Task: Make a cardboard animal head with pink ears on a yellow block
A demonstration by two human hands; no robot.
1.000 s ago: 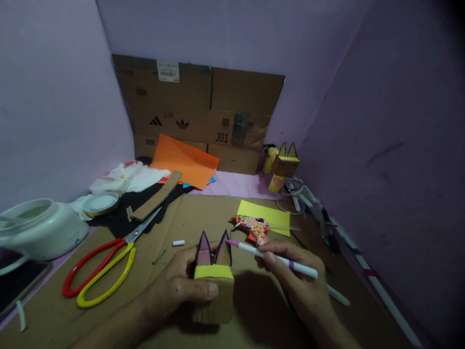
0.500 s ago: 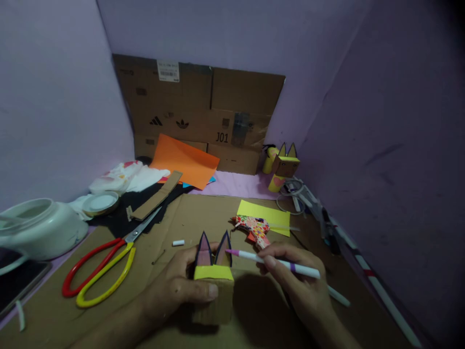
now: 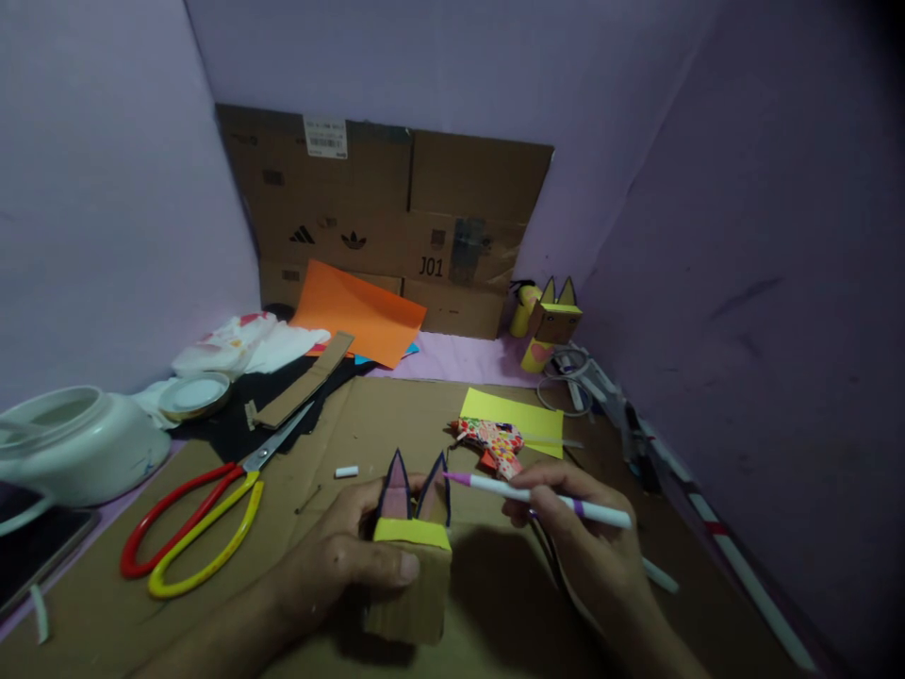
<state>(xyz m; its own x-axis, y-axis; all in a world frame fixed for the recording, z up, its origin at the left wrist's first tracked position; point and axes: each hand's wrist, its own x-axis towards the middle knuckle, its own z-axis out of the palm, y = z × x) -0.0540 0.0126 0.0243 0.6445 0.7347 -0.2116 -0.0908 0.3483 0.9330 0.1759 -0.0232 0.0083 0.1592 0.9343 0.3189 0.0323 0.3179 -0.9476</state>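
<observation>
My left hand (image 3: 353, 547) is closed around a small cardboard box (image 3: 414, 599) with a yellow strip along its top edge. Two pointed cardboard ears (image 3: 433, 495) with dark outlines and pinkish insides rise from the box. My right hand (image 3: 580, 528) pinches a white felt-tip pen (image 3: 558, 502) with purple bands. Its purple tip is at the edge of the right ear; whether it touches cannot be made out. Just beyond my right hand lies a flowered glue gun (image 3: 491, 441), partly over a yellow sheet (image 3: 513, 415). A small white cap (image 3: 346, 471) rests left of the ears.
Scissors (image 3: 247, 467) with red and yellow handles lie at the left, near a white teapot (image 3: 91, 443). A cardboard strip (image 3: 304, 382) and an orange sheet (image 3: 357, 316) lie farther back. A box-headed cardboard figure (image 3: 555, 325) stands at the back right.
The box has tilted slightly, its lower end coming toward me. My right hand and the pen have shifted a little upward, so the tip sits higher on the right ear.
</observation>
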